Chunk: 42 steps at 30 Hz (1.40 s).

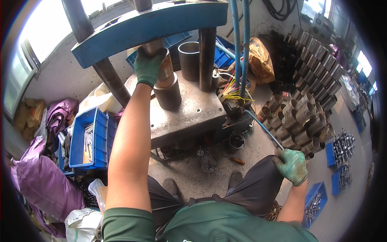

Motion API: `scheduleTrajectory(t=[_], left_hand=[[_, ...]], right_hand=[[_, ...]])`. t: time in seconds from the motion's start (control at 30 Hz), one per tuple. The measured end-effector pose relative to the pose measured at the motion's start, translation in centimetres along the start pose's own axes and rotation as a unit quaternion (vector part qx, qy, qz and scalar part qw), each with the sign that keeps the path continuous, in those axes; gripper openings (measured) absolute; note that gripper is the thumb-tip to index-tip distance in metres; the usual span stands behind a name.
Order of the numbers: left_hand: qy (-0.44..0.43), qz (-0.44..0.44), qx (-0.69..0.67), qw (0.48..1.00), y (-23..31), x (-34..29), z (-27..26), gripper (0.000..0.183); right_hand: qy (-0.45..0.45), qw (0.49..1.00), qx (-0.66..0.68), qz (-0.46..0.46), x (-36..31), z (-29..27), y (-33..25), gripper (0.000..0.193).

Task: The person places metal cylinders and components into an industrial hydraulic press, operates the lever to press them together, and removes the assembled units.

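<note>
My left hand [147, 67], in a green work glove, is closed around the side of a shiny metal sleeve [165, 71] under the ram [153, 47] of a blue-framed press [193, 14]. The sleeve stands upright on a darker, wider steel cylinder [168, 94], which rests on the thick press table [193, 113]. My left fingertips are partly hidden. Off to the right, beside my knee, my right hand [293, 165], gloved in green too, grips the end of a long lever rod [264, 128]. That rod runs up to a valve block [236, 105] beside the press.
An open steel tube [188, 60] stands at the table's back. Stacked metal tubes [316, 60] and loose tubes [298, 117] fill the right side. Blue hoses [245, 44] hang near coloured wires [231, 92]. At left are a blue bin [94, 139] and a purple sack [46, 181].
</note>
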State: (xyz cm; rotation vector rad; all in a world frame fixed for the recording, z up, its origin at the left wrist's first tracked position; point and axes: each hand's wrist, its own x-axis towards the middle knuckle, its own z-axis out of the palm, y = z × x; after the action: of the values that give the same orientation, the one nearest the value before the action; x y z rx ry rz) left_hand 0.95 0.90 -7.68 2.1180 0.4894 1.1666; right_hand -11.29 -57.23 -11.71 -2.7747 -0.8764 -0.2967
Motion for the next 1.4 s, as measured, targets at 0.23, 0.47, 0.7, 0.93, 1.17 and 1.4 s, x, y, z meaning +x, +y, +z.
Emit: scheduleTrajectory(t=[0.23, 0.47, 0.7, 0.93, 1.17, 1.4], left_hand=[[0.017, 0.012, 0.013, 1.000, -0.6, 0.0, 0.0, 0.088], [0.000, 0.012, -0.062, 0.998, -1.6, 0.7, 0.8, 0.087], [0.019, 0.057, -0.048, 0.997, -3.6, 1.2, 1.6, 0.082], [0.040, 0.090, 0.003, 0.995, -4.7, 1.5, 0.8, 0.079], [0.029, 0.091, -0.019, 0.995, -3.5, 1.0, 1.9, 0.081], [0.015, 0.063, -0.031, 0.997, -1.2, 0.2, 0.8, 0.084]], right_hand=[[-0.028, 0.999, 0.042, -0.012, 2.9, -2.3, -0.1, 0.027], [0.373, 0.919, 0.041, -0.120, 19.6, -6.1, 1.3, 0.015], [0.277, 0.959, -0.009, -0.053, 20.4, -6.5, 1.5, 0.022], [-0.062, 0.987, 0.063, -0.137, 4.8, -3.0, 1.5, 0.013], [-0.110, 0.993, -0.043, -0.023, 0.2, -0.5, 0.1, 0.027], [-0.110, 0.993, -0.029, -0.021, 2.7, -2.6, 0.7, 0.029]])
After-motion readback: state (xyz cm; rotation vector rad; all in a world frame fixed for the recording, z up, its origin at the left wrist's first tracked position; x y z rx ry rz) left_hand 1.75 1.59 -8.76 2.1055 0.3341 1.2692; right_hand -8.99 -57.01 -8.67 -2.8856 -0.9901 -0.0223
